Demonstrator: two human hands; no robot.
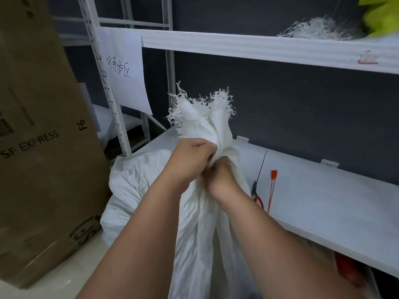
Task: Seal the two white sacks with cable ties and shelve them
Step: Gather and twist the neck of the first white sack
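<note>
A white woven sack stands in front of me, its frayed mouth bunched upward. My left hand and my right hand both grip the gathered neck just below the fringe, fingers closed on the cloth and touching each other. A second white sack lies behind and to the left. On the white shelf to the right lie an orange-red cable tie and a thin blue-and-black tie. No tie is around the neck that I can see.
A tall cardboard box marked SF EXPRESS stands close on the left. An upper shelf holds frayed white fibres and something yellow-green. A paper sign hangs on the rack upright. Something orange lies under the shelf.
</note>
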